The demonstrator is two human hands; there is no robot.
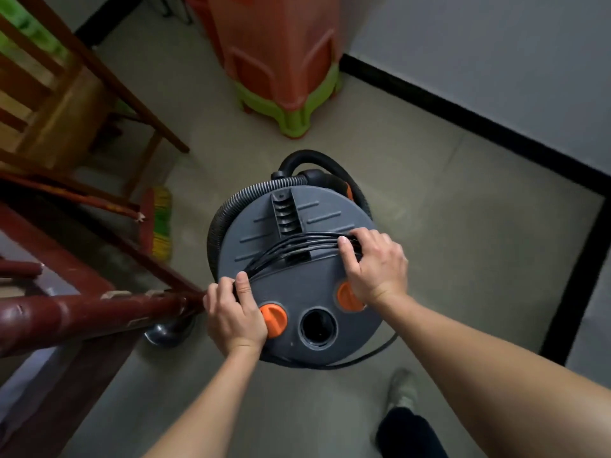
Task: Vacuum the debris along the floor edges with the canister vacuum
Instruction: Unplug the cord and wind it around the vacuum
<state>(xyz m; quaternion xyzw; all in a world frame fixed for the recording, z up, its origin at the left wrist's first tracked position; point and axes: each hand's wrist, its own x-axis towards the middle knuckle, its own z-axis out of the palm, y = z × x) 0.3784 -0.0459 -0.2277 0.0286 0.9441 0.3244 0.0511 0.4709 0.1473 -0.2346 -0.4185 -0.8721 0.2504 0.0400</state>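
Left hand [235, 313] and right hand [375, 263] gripping coiled cord [299, 245] atop canister vacuum [297, 285]

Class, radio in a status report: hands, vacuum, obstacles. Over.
Left hand, right hand both grip the black cord atop the canister vacuum. Hose looped round it. Wooden leg close at left.

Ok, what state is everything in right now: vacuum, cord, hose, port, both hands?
canister vacuum: upright on the floor, lid on.
power cord: bundled in loops across the lid.
hose: wrapped round the canister.
round port: open, nothing plugged in.
left hand: fingers curled round the bundle's left end.
right hand: fingers curled round the bundle's right end.
plastic stools: stacked, standing by the wall.
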